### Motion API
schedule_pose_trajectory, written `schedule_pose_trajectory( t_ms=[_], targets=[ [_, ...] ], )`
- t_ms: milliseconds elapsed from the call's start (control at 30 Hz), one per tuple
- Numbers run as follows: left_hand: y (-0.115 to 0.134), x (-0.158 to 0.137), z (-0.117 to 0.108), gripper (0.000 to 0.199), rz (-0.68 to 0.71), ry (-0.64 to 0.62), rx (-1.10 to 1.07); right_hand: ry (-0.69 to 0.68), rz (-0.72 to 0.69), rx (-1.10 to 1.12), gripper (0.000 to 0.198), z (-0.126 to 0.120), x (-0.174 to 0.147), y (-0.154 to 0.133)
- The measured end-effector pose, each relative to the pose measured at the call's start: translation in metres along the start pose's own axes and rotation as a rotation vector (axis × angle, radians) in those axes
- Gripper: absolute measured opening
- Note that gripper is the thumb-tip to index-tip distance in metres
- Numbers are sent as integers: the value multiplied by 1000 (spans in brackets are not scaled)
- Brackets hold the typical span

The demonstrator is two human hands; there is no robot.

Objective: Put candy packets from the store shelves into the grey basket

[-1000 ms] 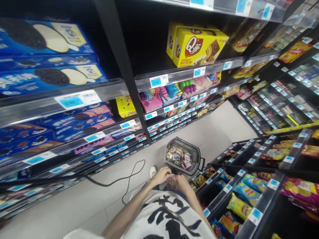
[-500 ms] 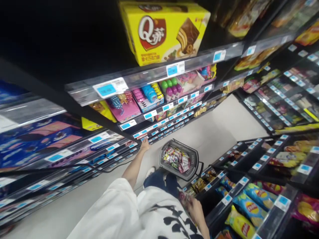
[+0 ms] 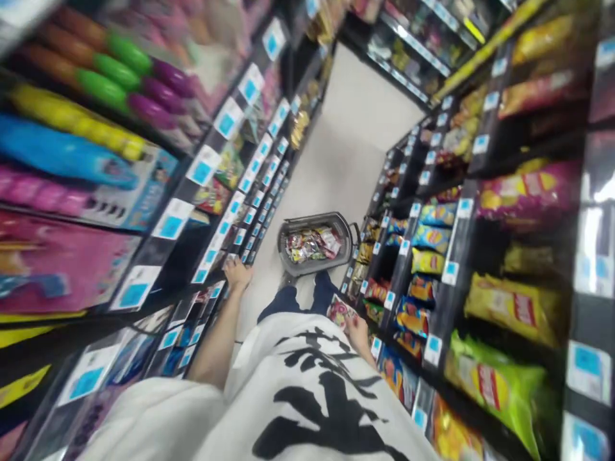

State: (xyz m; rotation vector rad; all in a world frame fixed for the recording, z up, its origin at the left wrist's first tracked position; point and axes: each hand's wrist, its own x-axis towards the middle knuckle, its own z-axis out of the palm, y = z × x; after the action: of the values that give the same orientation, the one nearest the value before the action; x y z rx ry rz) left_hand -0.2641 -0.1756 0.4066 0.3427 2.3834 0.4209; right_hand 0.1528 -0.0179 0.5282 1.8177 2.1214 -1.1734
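My left hand point(image 3: 237, 274) reaches down to the edge of a lower shelf on the left, its fingers stretched out at the price labels. Nothing shows in it, and its fingertips are partly lost in blur against the shelf. By my right thigh, my right hand point(image 3: 357, 331) is closed on a small pink and red snack packet point(image 3: 340, 312). A grey shopping basket point(image 3: 283, 256) stands on the floor ahead of my feet, its handle towards the right shelves. Several shiny snack packets point(image 3: 312, 243) lie in it.
Shelves with price labels line both sides of the narrow aisle. Colourful toy-like tubes point(image 3: 67, 150) sit on the left shelf, close to me. Bags of chips point(image 3: 492, 378) fill the right shelves. Pale floor point(image 3: 346, 134) runs ahead to a cross shelf.
My view has turned to the right and further over the aisle. The left hand stays low by the left shelf; the right hand still holds the packet.
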Motion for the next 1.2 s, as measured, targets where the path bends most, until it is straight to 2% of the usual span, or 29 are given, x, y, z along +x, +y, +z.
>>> schedule_pose_trajectory(
  t_ms=[100,200,300,367,433,500,567,667,833,933,1000,1033,1133,1200],
  targets=[
    [27,-37,32,51,233,-249,-5,66,125,89,53,32,-29,6],
    [53,-88,73,49,488,-559,-59,96,180,186,50,49,-56,8],
    [68,-137,109,71,680,-836,-130,126,234,284,50,59,-84,12],
    [72,-162,126,89,751,-986,-162,149,282,362,52,65,-103,18],
    [72,-180,138,94,688,-1179,-223,171,324,449,57,72,-120,25],
    [68,-192,147,81,491,-1376,-279,194,357,533,61,78,-136,33],
    [61,-200,155,68,312,-1479,-275,214,387,603,65,85,-152,41],
    [46,-214,164,66,292,-1454,-156,224,447,667,64,97,-177,54],
    [26,-247,177,55,428,-1358,46,274,552,633,54,117,-225,72],
    [21,-273,192,48,526,-1304,124,357,576,473,70,120,-248,89],
    [14,-294,206,43,566,-1274,153,333,473,326,76,118,-258,105],
    [9,-306,214,42,575,-1259,162,279,385,244,77,116,-262,114],
    [-12,-342,234,39,566,-1212,171,34,146,29,78,114,-268,140],
    [-29,-363,242,38,545,-1179,165,-99,105,-59,85,115,-271,154]
  ],
)
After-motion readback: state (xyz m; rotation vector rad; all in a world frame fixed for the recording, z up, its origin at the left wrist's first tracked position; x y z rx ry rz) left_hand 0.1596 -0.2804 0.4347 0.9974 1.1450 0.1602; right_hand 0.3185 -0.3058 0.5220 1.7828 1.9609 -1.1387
